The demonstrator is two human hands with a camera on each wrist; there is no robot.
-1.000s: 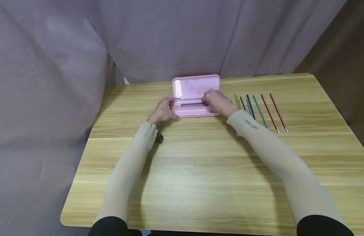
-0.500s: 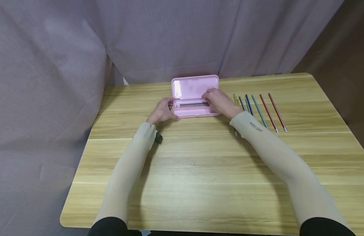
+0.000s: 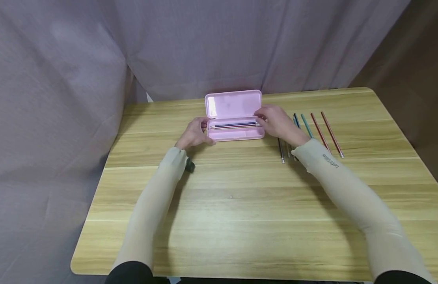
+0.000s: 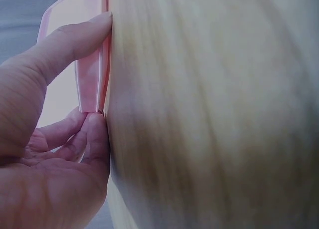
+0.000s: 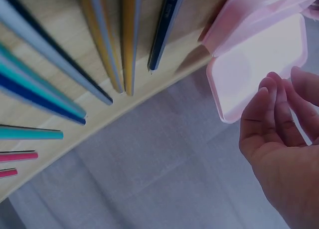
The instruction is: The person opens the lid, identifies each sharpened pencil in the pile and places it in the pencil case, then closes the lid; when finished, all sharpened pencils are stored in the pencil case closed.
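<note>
Head view: pink pencil case [image 3: 234,120] is sitting open at the far middle of the wooden table [image 3: 240,197], lid standing up, a few pencils [image 3: 234,125] lying in the tray.
Left hand [image 3: 194,133]: is pressing against the case's left end, fingers curled round its corner, gripping it.
Right hand [image 3: 280,123]: is hovering at the case's right end, fingers loosely bent, holding nothing I can see.
In the way: right hand & sleeve are covering part of the row of loose pencils [image 3: 321,132] lying to the right of the case; only some are showing.
Around: purple curtain [image 3: 219,47] is hanging behind the table.
Left wrist view: thumb [image 4: 65,44] & fingertips [image 4: 92,134] are pinching the case edge [image 4: 94,84] w/ the table [image 4: 214,109] alongside; case inside is not showing here.
Right wrist view: right hand [image 5: 281,134] is hanging relaxed & empty just off the open lid [image 5: 259,59]; pencil ends [image 5: 124,44] are showing close up, blurred, cut off at the frame edge; this view shows yellow ones the head view is hiding.
</note>
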